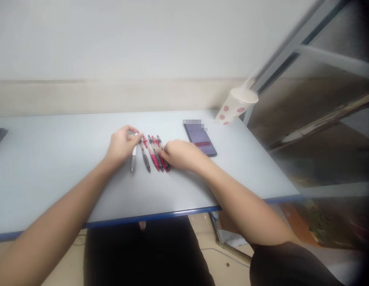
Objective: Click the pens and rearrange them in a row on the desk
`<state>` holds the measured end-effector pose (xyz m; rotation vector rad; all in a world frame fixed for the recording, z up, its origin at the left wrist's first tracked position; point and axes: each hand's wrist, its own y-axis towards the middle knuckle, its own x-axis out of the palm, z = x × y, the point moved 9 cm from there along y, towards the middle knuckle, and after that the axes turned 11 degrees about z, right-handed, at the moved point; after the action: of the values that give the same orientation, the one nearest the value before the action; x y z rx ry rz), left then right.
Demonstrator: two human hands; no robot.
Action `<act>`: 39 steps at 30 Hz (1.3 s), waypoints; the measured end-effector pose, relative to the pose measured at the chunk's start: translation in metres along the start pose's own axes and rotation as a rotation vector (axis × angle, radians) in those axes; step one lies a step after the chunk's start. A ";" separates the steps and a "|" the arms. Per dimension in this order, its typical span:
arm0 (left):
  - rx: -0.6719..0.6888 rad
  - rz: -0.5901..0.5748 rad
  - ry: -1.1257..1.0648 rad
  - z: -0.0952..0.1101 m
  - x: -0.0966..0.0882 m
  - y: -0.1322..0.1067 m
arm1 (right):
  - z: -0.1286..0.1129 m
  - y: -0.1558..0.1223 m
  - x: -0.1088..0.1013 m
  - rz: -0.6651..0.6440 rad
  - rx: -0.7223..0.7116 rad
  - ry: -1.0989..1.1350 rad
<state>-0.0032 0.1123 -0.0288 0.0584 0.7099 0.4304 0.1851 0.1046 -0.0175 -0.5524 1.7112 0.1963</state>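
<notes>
Several pens lie side by side in a row on the table, tips toward me. My left hand (123, 143) is at the row's left end, thumb and fingers closed at the top of a white pen with a grey grip (133, 159). Just right of it lies a clear pen with a dark grip (146, 161), then a pink-gripped pen (154, 161). My right hand (180, 154) is curled at the right end, its fingertips on the closely packed pens (160, 159) there. It partly hides the rightmost ones.
A dark smartphone (202, 139) lies beyond my right hand. A white cup with red flower prints (232, 108) stands at the table's back right corner. The light table (53, 171) has a blue front edge and meets the wall behind. A metal-framed rack (294, 51) stands to the right.
</notes>
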 end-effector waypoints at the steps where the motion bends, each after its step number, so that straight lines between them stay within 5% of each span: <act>1: -0.002 0.003 0.012 0.000 0.000 0.000 | 0.000 0.000 0.000 -0.003 0.002 0.000; 12: 0.068 0.011 0.122 0.006 -0.003 0.000 | 0.013 0.001 -0.014 0.048 0.023 -0.056; 31: 0.120 0.001 0.183 0.013 -0.005 -0.002 | -0.003 -0.009 -0.004 -0.168 -0.026 0.021; 39: 0.151 -0.054 0.295 0.019 -0.002 -0.012 | -0.004 -0.006 -0.010 0.039 -0.048 0.028</act>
<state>0.0121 0.1028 -0.0152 0.1190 1.0316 0.3359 0.1859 0.1003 -0.0063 -0.5593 1.7489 0.2594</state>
